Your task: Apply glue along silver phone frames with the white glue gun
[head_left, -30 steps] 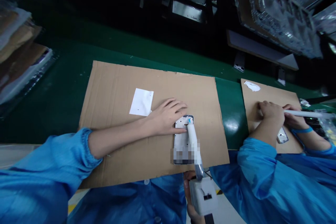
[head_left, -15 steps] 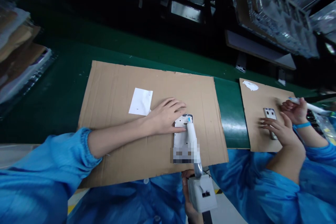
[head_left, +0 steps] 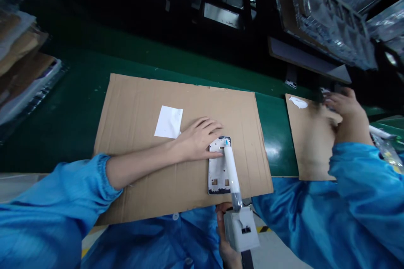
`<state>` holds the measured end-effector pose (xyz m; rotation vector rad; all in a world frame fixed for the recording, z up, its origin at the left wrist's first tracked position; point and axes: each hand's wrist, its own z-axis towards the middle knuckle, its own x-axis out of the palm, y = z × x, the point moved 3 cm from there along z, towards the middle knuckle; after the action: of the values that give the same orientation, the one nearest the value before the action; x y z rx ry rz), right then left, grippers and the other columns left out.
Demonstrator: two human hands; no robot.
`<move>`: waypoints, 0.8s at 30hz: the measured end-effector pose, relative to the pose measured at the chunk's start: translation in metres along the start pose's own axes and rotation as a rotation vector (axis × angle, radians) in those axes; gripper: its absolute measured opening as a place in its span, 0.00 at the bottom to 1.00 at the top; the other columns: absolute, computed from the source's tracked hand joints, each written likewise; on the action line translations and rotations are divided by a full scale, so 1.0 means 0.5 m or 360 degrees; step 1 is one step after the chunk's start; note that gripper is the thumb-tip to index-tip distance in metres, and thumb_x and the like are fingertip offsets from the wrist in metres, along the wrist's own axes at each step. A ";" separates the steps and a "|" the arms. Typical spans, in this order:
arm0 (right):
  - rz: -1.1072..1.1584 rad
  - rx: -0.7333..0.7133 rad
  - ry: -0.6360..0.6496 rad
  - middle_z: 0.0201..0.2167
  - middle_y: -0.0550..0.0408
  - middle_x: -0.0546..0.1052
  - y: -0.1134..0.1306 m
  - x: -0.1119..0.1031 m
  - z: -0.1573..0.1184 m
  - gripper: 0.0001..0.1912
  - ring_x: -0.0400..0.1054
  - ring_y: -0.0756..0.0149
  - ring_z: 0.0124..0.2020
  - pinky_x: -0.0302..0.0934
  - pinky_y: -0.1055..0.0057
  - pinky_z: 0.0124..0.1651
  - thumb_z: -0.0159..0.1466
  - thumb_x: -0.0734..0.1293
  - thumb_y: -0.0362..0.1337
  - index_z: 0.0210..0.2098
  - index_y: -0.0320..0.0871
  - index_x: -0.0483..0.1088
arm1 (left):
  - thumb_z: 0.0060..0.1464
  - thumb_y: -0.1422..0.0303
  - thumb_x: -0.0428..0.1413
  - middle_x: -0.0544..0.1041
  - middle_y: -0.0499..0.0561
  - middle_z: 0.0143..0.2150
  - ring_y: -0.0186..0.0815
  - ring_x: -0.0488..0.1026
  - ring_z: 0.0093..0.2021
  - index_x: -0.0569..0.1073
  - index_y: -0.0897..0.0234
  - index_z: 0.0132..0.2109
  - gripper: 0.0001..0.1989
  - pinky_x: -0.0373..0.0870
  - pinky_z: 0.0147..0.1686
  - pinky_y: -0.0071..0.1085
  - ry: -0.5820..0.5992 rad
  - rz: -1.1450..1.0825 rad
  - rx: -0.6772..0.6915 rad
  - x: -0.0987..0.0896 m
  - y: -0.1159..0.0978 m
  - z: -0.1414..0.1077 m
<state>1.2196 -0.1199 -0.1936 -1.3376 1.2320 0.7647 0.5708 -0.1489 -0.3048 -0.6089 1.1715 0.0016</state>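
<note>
My left hand lies flat on a sheet of cardboard, its thumb pressing the left edge of a white phone frame lying there. My right hand sits at the bottom edge of the view, closed around a grey dispenser gun. The gun's white syringe tube slants up over the frame, and its blue tip touches the frame's top end. A white paper slip rests on the cardboard just left of my left hand.
A green belt runs under the cardboard. To the right, a co-worker in a blue sleeve reaches a hand over a second cardboard sheet. Stacked trays hang at the upper right; bagged stock lies at the left.
My hands and the syringe have barely moved. The co-worker's hand has swung from the near part of the second cardboard to its far edge, and the phone frame there is out of sight.
</note>
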 end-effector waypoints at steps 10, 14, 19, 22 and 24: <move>-0.0053 -0.0543 0.0063 0.77 0.29 0.67 0.205 -0.029 0.192 0.24 0.52 0.73 0.81 0.38 0.66 0.81 0.79 0.58 0.22 0.71 0.22 0.69 | 0.74 0.39 0.59 0.75 0.61 0.75 0.52 0.68 0.77 0.75 0.63 0.69 0.35 0.54 0.82 0.51 -0.0009 0.0031 -0.0014 0.002 0.002 0.002; -0.0093 -0.0539 0.0085 0.76 0.29 0.68 0.260 -0.038 0.208 0.23 0.51 0.69 0.80 0.36 0.64 0.82 0.78 0.64 0.22 0.70 0.20 0.70 | 0.74 0.39 0.59 0.75 0.61 0.74 0.52 0.68 0.77 0.75 0.63 0.69 0.35 0.55 0.81 0.51 -0.0044 0.0015 -0.0011 0.004 0.004 0.000; -0.0233 -0.0374 0.0049 0.69 0.31 0.76 0.251 -0.063 0.173 0.22 0.60 0.72 0.73 0.41 0.68 0.79 0.81 0.56 0.22 0.66 0.21 0.75 | 0.73 0.38 0.59 0.75 0.62 0.74 0.53 0.68 0.77 0.74 0.66 0.71 0.38 0.55 0.82 0.51 -0.0038 0.0030 -0.0014 0.009 0.005 0.001; -0.0347 -0.0286 -0.0035 0.67 0.33 0.78 0.222 -0.055 0.085 0.22 0.62 0.69 0.72 0.39 0.68 0.81 0.81 0.58 0.22 0.64 0.25 0.79 | 0.74 0.38 0.58 0.75 0.61 0.75 0.53 0.68 0.77 0.75 0.64 0.71 0.37 0.54 0.82 0.51 -0.0032 0.0020 -0.0024 0.008 0.006 0.002; -0.0390 -0.0188 -0.0085 0.64 0.33 0.80 0.198 -0.030 0.010 0.22 0.63 0.63 0.71 0.39 0.63 0.83 0.81 0.59 0.24 0.63 0.29 0.81 | 0.74 0.38 0.58 0.75 0.60 0.75 0.53 0.68 0.77 0.75 0.63 0.70 0.36 0.53 0.82 0.51 -0.0032 0.0010 -0.0025 0.007 0.006 0.002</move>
<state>1.1230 -0.0967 -0.2088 -1.5219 0.9712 0.7017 0.5724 -0.1471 -0.3090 -0.6178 1.1548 0.0220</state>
